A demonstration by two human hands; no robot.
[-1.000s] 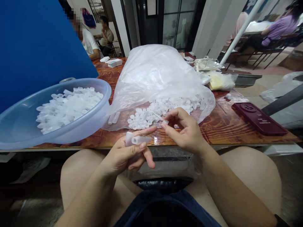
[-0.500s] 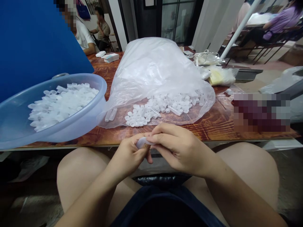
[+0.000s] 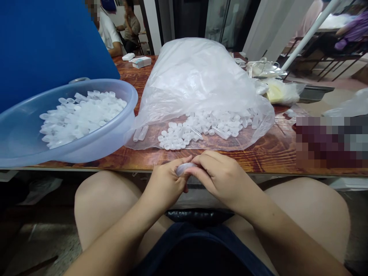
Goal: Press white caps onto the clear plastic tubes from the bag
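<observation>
Just in front of the table edge, my left hand (image 3: 166, 182) is closed around a translucent plastic tube (image 3: 183, 168). The fingers and thumb of my right hand (image 3: 222, 174) grip the other end of that tube, and they hide part of it. Beyond my hands, white plastic caps (image 3: 172, 142) and a few clear tubes (image 3: 220, 133) lie at the mouth of a large clear plastic bag (image 3: 198, 73). On the left, a pale blue basin (image 3: 86, 147) holds a heap of white translucent pieces (image 3: 77, 117).
The wooden table (image 3: 258, 161) spans the view in front of my knees. A blue panel (image 3: 51, 42) rises behind the basin. Small boxes (image 3: 142, 62) and plastic packets (image 3: 283, 92) lie further back. Other people (image 3: 130, 28) sit in the background.
The view has shifted, so the scene sits slightly to the right and the table things a little higher. My right fingers have curled further over the tube; both hands stay together on it.
</observation>
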